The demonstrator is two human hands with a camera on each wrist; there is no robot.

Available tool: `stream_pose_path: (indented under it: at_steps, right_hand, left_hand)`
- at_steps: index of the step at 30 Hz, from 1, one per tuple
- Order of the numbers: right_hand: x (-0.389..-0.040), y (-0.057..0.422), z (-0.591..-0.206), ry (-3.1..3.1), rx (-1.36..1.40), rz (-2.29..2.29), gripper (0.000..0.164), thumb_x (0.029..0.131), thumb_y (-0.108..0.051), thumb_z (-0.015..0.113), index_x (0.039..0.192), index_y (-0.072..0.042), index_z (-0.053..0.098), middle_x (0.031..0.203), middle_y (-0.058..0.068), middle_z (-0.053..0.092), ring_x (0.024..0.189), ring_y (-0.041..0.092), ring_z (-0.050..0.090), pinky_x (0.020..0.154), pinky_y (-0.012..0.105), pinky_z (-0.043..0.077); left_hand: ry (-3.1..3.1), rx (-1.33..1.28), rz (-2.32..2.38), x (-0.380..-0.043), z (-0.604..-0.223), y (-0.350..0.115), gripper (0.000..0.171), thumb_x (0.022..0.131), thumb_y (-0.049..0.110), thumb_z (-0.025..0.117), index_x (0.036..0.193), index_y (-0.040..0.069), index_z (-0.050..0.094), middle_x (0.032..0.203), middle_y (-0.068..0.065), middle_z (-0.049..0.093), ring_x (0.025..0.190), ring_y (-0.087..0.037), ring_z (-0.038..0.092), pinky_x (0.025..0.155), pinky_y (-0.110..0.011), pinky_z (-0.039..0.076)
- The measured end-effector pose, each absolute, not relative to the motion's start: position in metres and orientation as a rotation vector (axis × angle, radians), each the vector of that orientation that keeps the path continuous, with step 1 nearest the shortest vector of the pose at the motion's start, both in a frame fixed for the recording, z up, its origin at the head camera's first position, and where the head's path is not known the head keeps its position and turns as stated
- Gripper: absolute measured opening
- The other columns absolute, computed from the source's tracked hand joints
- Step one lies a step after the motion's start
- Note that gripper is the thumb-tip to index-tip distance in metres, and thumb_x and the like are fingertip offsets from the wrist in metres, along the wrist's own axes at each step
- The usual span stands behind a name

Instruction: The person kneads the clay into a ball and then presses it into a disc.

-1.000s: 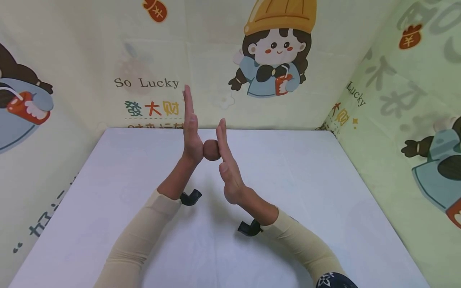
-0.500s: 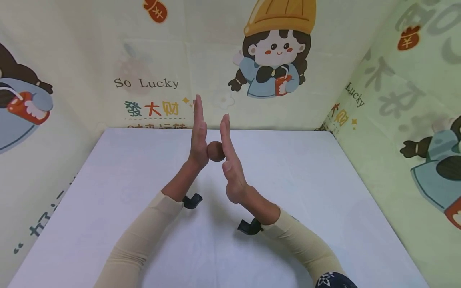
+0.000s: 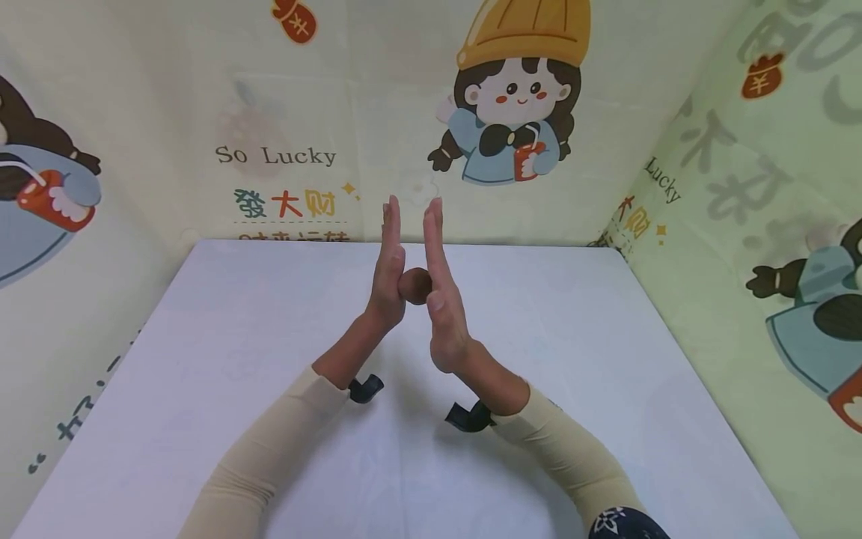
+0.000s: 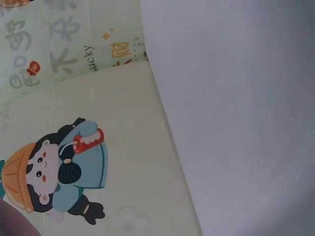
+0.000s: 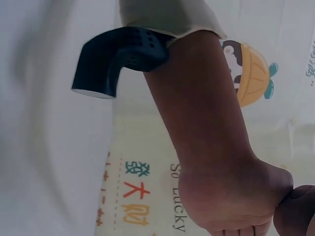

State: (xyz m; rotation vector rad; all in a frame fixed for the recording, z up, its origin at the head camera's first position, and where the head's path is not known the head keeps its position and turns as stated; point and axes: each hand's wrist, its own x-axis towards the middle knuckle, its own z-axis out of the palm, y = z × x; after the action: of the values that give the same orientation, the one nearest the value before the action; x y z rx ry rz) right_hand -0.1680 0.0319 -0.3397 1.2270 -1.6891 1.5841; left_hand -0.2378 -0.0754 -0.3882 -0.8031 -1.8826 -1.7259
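A small brown ball [image 3: 414, 286] sits above the table, pressed between two palms. My left hand [image 3: 387, 281] stands upright on its left side, fingers straight, with the lower palm against the ball. On the other side my right hand [image 3: 447, 311] is also upright with straight fingers, and the ball touches it just above the thumb. In the right wrist view the left hand [image 5: 231, 196] and forearm show, with the dark ball [image 5: 295, 211] at the lower right edge. The left wrist view catches only a skin-coloured sliver at its lower left corner.
A white table [image 3: 539, 337] lies beneath the hands. Behind it and at both sides hang cloths with printed cartoon figures [image 3: 518, 120]. Black wrist cameras [image 3: 469, 417] stick out from both cream sleeves.
My left hand has shifted right and toward me, and the ball has moved right. My right hand has moved slightly up and right, so both hands' fingertips are almost level.
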Motion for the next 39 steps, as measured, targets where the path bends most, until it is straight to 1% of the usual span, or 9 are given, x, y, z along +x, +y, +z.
stream_pose_path:
  at_steps: [5, 9, 12, 17, 20, 25, 27, 36, 39]
  right_hand:
    - [-0.166, 0.034, -0.333, -1.684, 1.214, 1.582, 0.097, 0.108, -0.063, 0.019, 0.159, 0.017, 0.0, 0.173, 0.023, -0.01, 0.16, 0.035, -0.009, 0.126, 0.057, -0.001]
    - [-0.166, 0.037, -0.327, -1.677, 1.212, 1.59, 0.096, 0.108, -0.063, 0.019, 0.159, 0.016, -0.001, 0.173, 0.022, -0.011, 0.16, 0.033, -0.01, 0.126, 0.056, -0.002]
    - [-0.169, 0.039, -0.324, -1.67, 1.21, 1.587, 0.096, 0.108, -0.062, 0.02, 0.159, 0.016, -0.002, 0.173, 0.023, -0.013, 0.16, 0.033, -0.011, 0.126, 0.056, -0.002]
    - [-0.175, 0.045, -0.321, -1.639, 1.2, 1.547, 0.094, 0.109, -0.059, 0.02, 0.157, 0.019, -0.001, 0.171, 0.028, -0.012, 0.16, 0.033, -0.009, 0.126, 0.057, -0.002]
    - [-0.179, 0.048, -0.318, -1.627, 1.187, 1.528, 0.093, 0.109, -0.058, 0.019, 0.156, 0.02, 0.0, 0.171, 0.03, -0.011, 0.161, 0.032, -0.008, 0.125, 0.057, -0.003]
    - [-0.184, 0.053, -0.313, -1.627, 1.152, 1.513, 0.092, 0.109, -0.057, 0.02, 0.157, 0.02, 0.0, 0.17, 0.031, -0.009, 0.161, 0.03, -0.008, 0.126, 0.055, -0.005]
    - [-0.186, 0.055, -0.312, -1.628, 1.138, 1.505, 0.091, 0.109, -0.056, 0.02, 0.157, 0.019, 0.001, 0.171, 0.03, -0.008, 0.161, 0.029, -0.008, 0.126, 0.054, -0.006]
    - [-0.192, 0.057, -0.313, -1.616, 1.133, 1.488, 0.088, 0.11, -0.054, 0.019, 0.157, 0.019, 0.002, 0.171, 0.028, -0.008, 0.161, 0.03, -0.008, 0.126, 0.054, -0.006]
    - [-0.194, 0.057, -0.317, -1.618, 1.14, 1.519, 0.089, 0.11, -0.055, 0.02, 0.157, 0.018, 0.001, 0.172, 0.027, -0.009, 0.161, 0.029, -0.008, 0.126, 0.053, -0.006]
  left_hand:
    - [-1.879, -0.835, -1.761, -0.232, -0.394, -0.07, 0.069, 0.105, 0.03, 0.019, 0.17, 0.009, 0.006, 0.177, -0.007, -0.001, 0.16, -0.014, -0.007, 0.126, -0.047, -0.004]
    - [-1.863, -0.861, -1.81, -0.225, -0.395, -0.065, 0.069, 0.105, 0.03, 0.017, 0.17, 0.011, 0.005, 0.177, -0.004, -0.001, 0.16, -0.014, -0.008, 0.126, -0.047, -0.004]
    - [-1.851, -0.884, -1.828, -0.221, -0.393, -0.062, 0.068, 0.105, 0.028, 0.016, 0.17, 0.009, 0.005, 0.177, -0.005, -0.001, 0.16, -0.014, -0.008, 0.126, -0.046, -0.004]
    - [-1.825, -0.94, -1.815, -0.214, -0.39, -0.056, 0.067, 0.106, 0.027, 0.013, 0.169, 0.006, 0.004, 0.177, -0.008, 0.0, 0.161, -0.016, -0.007, 0.127, -0.044, -0.003]
    - [-1.797, -0.979, -1.786, -0.209, -0.387, -0.053, 0.067, 0.108, 0.031, 0.013, 0.168, 0.003, 0.005, 0.177, -0.006, 0.003, 0.161, -0.02, -0.007, 0.127, -0.045, -0.002]
    - [-1.74, -1.045, -1.758, -0.202, -0.384, -0.048, 0.074, 0.111, 0.047, 0.013, 0.167, -0.001, 0.006, 0.176, -0.01, 0.004, 0.161, -0.026, -0.007, 0.127, -0.046, -0.002]
    - [-1.727, -1.066, -1.746, -0.199, -0.382, -0.047, 0.077, 0.111, 0.051, 0.014, 0.166, -0.003, 0.005, 0.176, -0.012, 0.004, 0.161, -0.029, -0.007, 0.127, -0.047, -0.001]
    - [-1.673, -1.11, -1.729, -0.184, -0.369, -0.043, 0.076, 0.112, 0.046, 0.017, 0.164, -0.008, 0.006, 0.175, -0.016, 0.006, 0.161, -0.032, -0.004, 0.127, -0.051, 0.001]
    - [-1.654, -1.122, -1.747, -0.18, -0.364, -0.042, 0.078, 0.112, 0.048, 0.018, 0.164, -0.008, 0.005, 0.176, -0.016, 0.004, 0.161, -0.028, -0.001, 0.127, -0.051, 0.003]
